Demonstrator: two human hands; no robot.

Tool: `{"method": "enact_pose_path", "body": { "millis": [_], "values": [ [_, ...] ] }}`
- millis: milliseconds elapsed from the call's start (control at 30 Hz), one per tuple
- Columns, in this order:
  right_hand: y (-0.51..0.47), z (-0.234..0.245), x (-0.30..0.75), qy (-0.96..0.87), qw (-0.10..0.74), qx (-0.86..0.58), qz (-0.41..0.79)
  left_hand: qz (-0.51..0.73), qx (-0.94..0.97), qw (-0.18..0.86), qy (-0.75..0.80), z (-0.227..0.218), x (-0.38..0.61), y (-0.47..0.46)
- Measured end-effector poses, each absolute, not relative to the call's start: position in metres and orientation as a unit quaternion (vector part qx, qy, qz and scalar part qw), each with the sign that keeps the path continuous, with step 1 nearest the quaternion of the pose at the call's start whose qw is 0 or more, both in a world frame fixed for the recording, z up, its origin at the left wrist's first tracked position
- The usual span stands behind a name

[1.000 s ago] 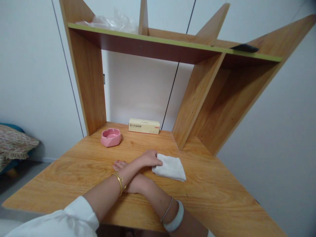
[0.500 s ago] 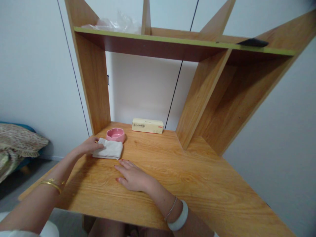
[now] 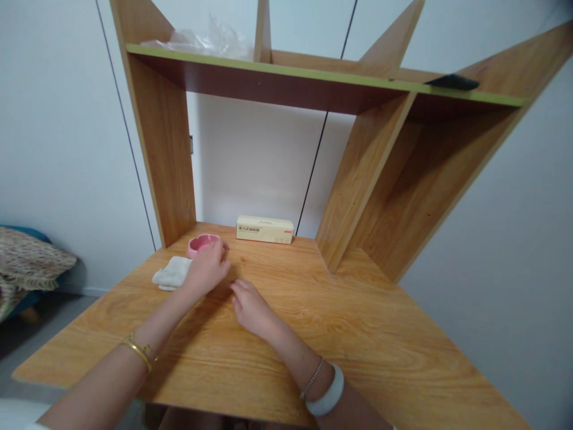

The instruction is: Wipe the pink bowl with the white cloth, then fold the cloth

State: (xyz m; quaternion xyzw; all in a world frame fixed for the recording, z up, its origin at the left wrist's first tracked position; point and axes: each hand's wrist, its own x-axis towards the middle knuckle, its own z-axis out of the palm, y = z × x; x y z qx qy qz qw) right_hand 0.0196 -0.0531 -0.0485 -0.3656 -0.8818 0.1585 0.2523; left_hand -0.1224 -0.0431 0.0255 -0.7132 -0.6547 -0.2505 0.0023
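far to the left of the pink dish (image 3: 197, 243), beyond the wooden desk (image 3: 286, 358), lies a patterned blanket (image 3: 36, 260). nearer the viewer than the dish and to its left, a gold bangle (image 3: 136, 352) circles the left wrist. the folded white cloth (image 3: 172, 273) rests on the desk just in front of the dish and a little to its left, its right end hidden by the hand. the dish itself stands upright on the desk. at its right front side is the left hand (image 3: 208, 270), palm down, its fingers bent and overlapping the rim in view; i cannot tell whether they grip it or only hover. up above the dish, clear plastic (image 3: 210, 45) sits on the shelf (image 3: 268, 68). to the right of the dish and closer to the viewer, the right hand (image 3: 251, 307) is low over the desk, fingers loosely bent and apart from the thumb, with nothing seen between them. right of the dish and farther back lies a long cream box (image 3: 264, 230). farther right than the dish and much nearer, a white bangle (image 3: 329, 391) and a thin chain (image 3: 312, 378) circle the right forearm.
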Motion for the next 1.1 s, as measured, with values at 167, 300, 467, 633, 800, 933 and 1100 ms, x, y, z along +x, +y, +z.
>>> {"method": "enact_pose_path", "body": {
  "millis": [167, 300, 467, 633, 800, 933, 1100],
  "values": [
    [-0.023, -0.050, 0.049, -0.833, 0.316, -0.439, 0.116, -0.119, -0.758, -0.074, -0.637, 0.016, -0.073, -0.032],
    [-0.009, -0.052, 0.069, -0.802, 0.332, -0.485, 0.106, -0.120, -0.770, -0.102, -0.619, -0.002, -0.055, -0.023],
    [-0.002, -0.060, 0.076, -0.793, 0.275, -0.518, 0.166, -0.116, -0.772, -0.121, -0.613, -0.021, -0.055, -0.025],
    [0.001, -0.067, 0.077, -0.802, 0.246, -0.518, 0.169, -0.169, -0.778, -0.165, -0.582, -0.029, -0.062, -0.026],
    [0.003, -0.073, 0.078, -0.823, 0.236, -0.497, 0.142, -0.197, -0.780, -0.182, -0.566, -0.035, -0.065, -0.019],
    [0.002, -0.072, 0.077, -0.823, 0.230, -0.498, 0.144, -0.194, -0.782, -0.180, -0.565, -0.037, -0.065, -0.017],
    [-0.002, -0.071, 0.076, -0.825, 0.217, -0.504, 0.132, -0.198, -0.780, -0.191, -0.561, -0.037, -0.066, -0.016]
  ]
}}
